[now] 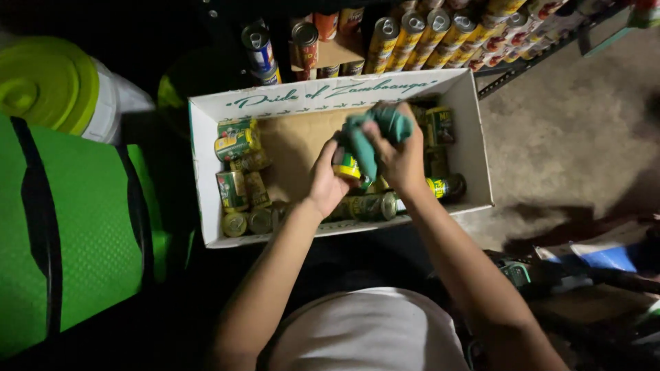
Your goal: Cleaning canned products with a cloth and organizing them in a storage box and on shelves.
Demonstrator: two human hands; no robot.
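Over a white cardboard box [206, 165], my left hand [326, 180] grips a small can [347, 166] with a yellow and green label. My right hand [399, 156] presses a teal cloth [371, 134] against the top of that can. Several similar cans [234, 187] lie along the box's left wall, more lie at its front edge [371, 206], and others sit in the right corner [440, 127]. The brown cardboard floor [295, 148] of the box shows bare in the middle.
A dark shelf [522, 65] behind the box carries rows of tall yellow cans [426, 34] and red cans [306, 41]. A lime-green lidded container [51, 86] and a green mat [69, 227] lie at left. Concrete floor [584, 130] stretches right.
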